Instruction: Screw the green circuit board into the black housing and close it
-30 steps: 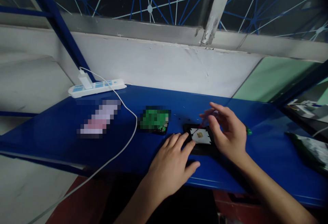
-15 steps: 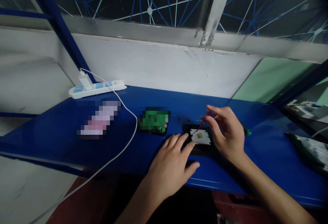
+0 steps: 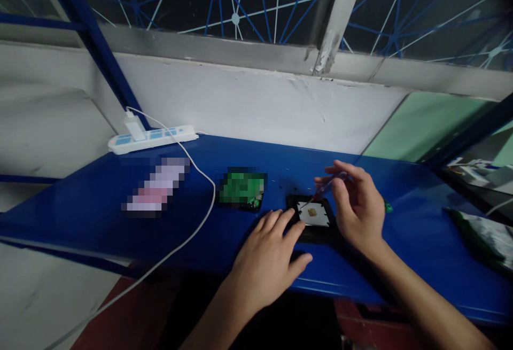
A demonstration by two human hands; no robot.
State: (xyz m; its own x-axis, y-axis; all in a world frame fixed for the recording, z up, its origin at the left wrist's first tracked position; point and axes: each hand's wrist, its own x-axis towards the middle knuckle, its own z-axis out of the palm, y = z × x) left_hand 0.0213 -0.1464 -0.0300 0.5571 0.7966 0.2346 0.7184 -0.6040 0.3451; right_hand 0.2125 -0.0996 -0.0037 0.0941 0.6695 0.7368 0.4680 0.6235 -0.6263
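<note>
A small black square device (image 3: pixel 315 216) with a pale plate and a brass spot in its middle lies on the blue table (image 3: pixel 100 200). My left hand (image 3: pixel 267 256) rests flat on the table, its fingertips against the device's left edge. My right hand (image 3: pixel 356 205) hovers over the device's right side, fingers pinched on a thin screwdriver (image 3: pixel 323 192) with a reddish handle. The screwdriver's tip points down-left onto the pale plate.
A green circuit board (image 3: pixel 242 188) lies left of the device. A blurred pinkish object (image 3: pixel 154 192) sits further left. A white power strip (image 3: pixel 152 137) with a charger and white cable (image 3: pixel 200 216) stands at the back. A green tool end (image 3: pixel 387 207) peeks out behind my right hand.
My right hand has shifted slightly, closing its fingers tighter around the screwdriver above the device. My left hand has stayed where it was.
</note>
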